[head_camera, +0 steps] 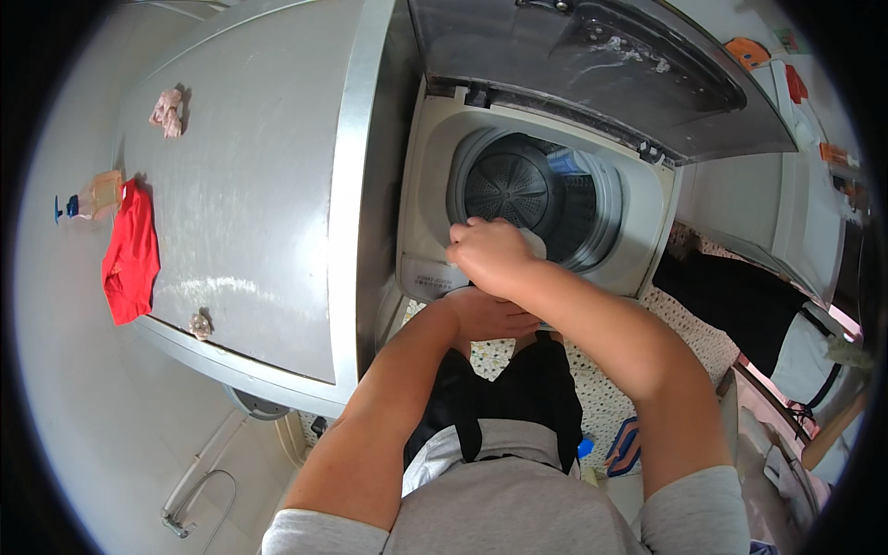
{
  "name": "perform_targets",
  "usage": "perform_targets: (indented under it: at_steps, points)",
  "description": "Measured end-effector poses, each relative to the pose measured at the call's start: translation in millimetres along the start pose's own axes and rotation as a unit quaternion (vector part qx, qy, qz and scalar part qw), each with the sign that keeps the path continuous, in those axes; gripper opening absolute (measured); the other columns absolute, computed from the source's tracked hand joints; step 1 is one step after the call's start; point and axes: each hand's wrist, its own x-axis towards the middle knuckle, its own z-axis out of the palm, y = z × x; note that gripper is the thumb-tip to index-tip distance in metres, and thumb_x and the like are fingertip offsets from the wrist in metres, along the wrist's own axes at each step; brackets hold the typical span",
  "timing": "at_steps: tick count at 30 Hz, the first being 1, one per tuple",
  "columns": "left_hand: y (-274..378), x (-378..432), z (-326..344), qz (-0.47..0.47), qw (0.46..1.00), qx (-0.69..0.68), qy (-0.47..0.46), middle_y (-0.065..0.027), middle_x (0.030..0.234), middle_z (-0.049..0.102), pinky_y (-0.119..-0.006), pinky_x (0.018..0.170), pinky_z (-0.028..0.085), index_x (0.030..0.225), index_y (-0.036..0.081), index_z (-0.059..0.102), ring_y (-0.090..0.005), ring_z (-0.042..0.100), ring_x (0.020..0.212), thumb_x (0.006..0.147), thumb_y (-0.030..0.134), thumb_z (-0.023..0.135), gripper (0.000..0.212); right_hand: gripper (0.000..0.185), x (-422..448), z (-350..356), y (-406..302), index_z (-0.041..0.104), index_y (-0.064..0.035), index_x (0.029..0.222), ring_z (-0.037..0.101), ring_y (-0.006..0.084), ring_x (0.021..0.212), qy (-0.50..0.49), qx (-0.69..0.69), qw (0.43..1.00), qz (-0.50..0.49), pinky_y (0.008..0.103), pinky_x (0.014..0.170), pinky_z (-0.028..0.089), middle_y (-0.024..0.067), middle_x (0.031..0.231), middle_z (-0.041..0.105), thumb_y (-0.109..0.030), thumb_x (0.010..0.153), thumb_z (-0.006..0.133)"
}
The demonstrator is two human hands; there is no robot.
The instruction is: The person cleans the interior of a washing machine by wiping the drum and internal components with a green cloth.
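The top-loading washing machine (420, 187) stands before me with its dark lid (666, 76) raised. Inside the ribbed drum (505, 187) a blue and white lint filter shows on the wall. My right hand (491, 251) is closed on a white cloth (533, 243) at the drum's near rim; only parts of the cloth show around the fingers. Just below it my left hand (489, 316) lies against the front edge of the machine, its fingers pointing right. The right wrist hides part of it, and whether it holds anything does not show.
To the left, a large grey metal-topped cabinet (250, 173) carries a red cloth (132, 253), a pump bottle (100, 195) and two hair scrunchies (166, 113). Dark and white clothes (742, 298) lie at the right. A blue sandal (624, 447) rests on the speckled floor.
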Motion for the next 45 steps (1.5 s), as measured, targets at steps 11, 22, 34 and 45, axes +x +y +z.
perform_targets:
  at_steps: [11, 22, 34, 45]
  points:
    - [0.7, 2.1, 7.5, 0.021, 0.981, 0.192, 0.034, 0.0003, 0.133, 0.041, -0.038, 0.108, 0.018, 0.127, 0.016, 0.044, -0.0174, 0.032, 0.128, 0.078, 0.037, 0.049, 0.053, 0.015, 37.1, -4.2, 3.8, 0.067, -0.0059, 0.077, 0.063, 0.0306, 0.084, -0.14, 0.125, 0.975, 0.121, 0.0403, 0.069, 0.051, 0.013, 0.085, 0.065, -0.015, 0.07, 0.057]
    - [3.7, 5.2, 1.2, 0.006, 0.983, 0.183, 0.021, 0.0047, 0.132, 0.041, -0.038, 0.108, 0.019, 0.127, 0.017, 0.044, -0.0183, 0.033, 0.127, 0.08, 0.026, 0.045, 0.047, 0.017, 23.0, -12.3, 6.9, 0.068, -0.0023, 0.081, 0.065, 0.0283, 0.082, -0.156, 0.098, 0.969, 0.163, 0.0377, 0.063, 0.052, 0.0155, 0.086, 0.066, -0.004, 0.066, 0.062]
    - [5.0, 3.3, 0.8, -0.026, 0.988, 0.15, 0.04, 0.0034, 0.136, 0.039, -0.033, 0.107, 0.022, 0.125, 0.018, 0.046, -0.0157, 0.033, 0.128, 0.081, 0.021, 0.045, 0.043, 0.019, -4.7, -16.4, 20.8, 0.069, -0.0053, 0.085, 0.065, 0.028, 0.084, -0.18, 0.043, 0.976, 0.114, 0.0364, 0.063, 0.052, 0.0134, 0.089, 0.066, -0.002, 0.067, 0.061]
    - [4.2, 4.4, -5.4, -0.032, 0.987, 0.152, 0.043, 0.0023, 0.132, 0.043, -0.033, 0.107, 0.024, 0.125, 0.018, 0.046, -0.0141, 0.036, 0.125, 0.081, 0.019, 0.045, 0.044, 0.014, -12.4, 2.5, 34.9, 0.069, -0.0091, 0.08, 0.064, 0.0267, 0.081, -0.193, 0.109, 0.956, 0.191, 0.0357, 0.064, 0.052, 0.0112, 0.081, 0.066, -0.013, 0.068, 0.061]
